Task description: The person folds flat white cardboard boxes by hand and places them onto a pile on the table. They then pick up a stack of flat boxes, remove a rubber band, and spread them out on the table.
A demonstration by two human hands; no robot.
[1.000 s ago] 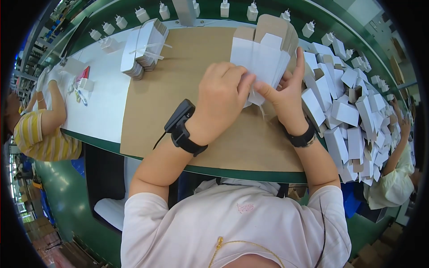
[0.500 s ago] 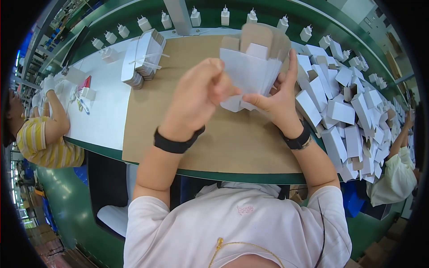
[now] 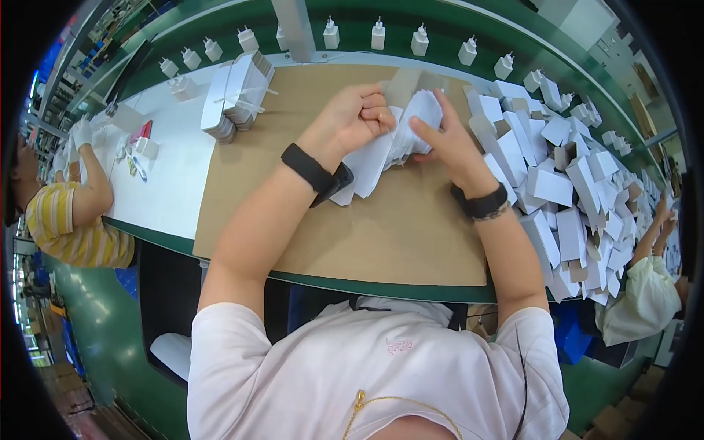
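A loose sheaf of flat white cartons (image 3: 370, 165) with brown inner flaps is held tilted above the brown cardboard sheet (image 3: 323, 242). My left hand (image 3: 359, 121) grips it at its upper left with curled fingers. On its other side my right hand (image 3: 451, 147) holds it, thumb across the face and fingers behind the edge. The cartons are fanned and bent near the right thumb, with lower ends spread toward me. The fingers behind the sheaf are partly hidden.
A strapped bundle of flat cartons (image 3: 242, 92) stands at back left. Opened white boxes (image 3: 557, 183) are heaped at right. White plug chargers (image 3: 378, 37) line the green belt behind a grey post (image 3: 293, 29). A person in yellow stripes (image 3: 77, 224) works at left, another (image 3: 638, 301) at right.
The sheaf has come down and tilted, its lower ends swinging left. My left hand has moved up and right onto its edge. My right hand has shifted slightly left, and the cartons now bend.
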